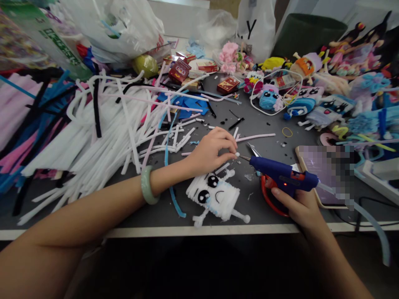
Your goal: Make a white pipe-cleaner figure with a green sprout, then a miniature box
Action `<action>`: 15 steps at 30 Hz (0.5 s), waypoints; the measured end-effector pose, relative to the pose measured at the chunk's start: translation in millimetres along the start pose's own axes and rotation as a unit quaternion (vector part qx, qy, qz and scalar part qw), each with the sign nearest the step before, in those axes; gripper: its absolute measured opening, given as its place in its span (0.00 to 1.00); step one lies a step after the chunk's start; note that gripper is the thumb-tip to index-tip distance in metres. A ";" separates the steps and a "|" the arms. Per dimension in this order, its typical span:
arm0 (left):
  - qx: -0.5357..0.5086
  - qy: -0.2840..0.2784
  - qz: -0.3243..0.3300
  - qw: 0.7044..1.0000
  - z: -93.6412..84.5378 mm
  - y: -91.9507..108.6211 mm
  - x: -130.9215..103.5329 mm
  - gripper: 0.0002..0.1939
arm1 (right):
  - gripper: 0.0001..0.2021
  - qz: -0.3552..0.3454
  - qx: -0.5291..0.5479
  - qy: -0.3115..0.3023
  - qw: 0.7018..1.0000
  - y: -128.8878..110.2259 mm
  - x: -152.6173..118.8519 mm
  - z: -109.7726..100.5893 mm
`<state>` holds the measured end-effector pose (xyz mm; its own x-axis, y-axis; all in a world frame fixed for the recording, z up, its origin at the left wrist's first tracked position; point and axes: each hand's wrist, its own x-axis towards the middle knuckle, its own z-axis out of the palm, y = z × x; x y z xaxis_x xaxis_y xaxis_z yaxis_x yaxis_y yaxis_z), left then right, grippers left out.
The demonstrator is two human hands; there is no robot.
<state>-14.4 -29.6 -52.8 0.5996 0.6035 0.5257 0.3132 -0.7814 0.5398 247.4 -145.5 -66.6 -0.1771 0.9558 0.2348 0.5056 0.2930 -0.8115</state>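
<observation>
Nearby, scissors [267, 200] lie under the glue gun [271, 170] the right hand [298, 207] grips; the left hand [213, 149] pinches a white scrap [237, 154].

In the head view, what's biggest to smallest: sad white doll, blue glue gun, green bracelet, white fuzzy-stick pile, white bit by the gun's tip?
White fuzzy-stick pile
Sad white doll and blue glue gun: too alike to rank; the gun may be nearer
Green bracelet
White bit
</observation>
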 end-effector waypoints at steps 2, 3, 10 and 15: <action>-0.001 -0.001 -0.001 1.000 0.1 0.2 0.0 0.06 | 0.04 0.005 0.003 0.000 1.000 -0.7 0.1 -0.4; -0.003 -0.001 -0.001 1.000 0.1 0.3 0.0 0.06 | 0.04 0.008 0.004 0.000 1.000 -1.0 0.1 -0.6; -0.007 -0.002 -0.002 1.000 -0.3 1.7 0.9 0.06 | 0.04 0.006 0.004 0.007 1.000 -1.6 1.0 -0.2; -0.008 -0.013 -0.004 1.000 -0.7 2.3 1.2 0.06 | 0.04 0.010 0.010 0.004 1.000 -1.2 0.3 -0.2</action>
<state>-13.5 -30.6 -50.5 0.6156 0.6051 0.5049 0.3068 -0.7742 0.5536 246.9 -145.6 -65.4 -0.1604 0.9616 0.2226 0.4918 0.2734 -0.8267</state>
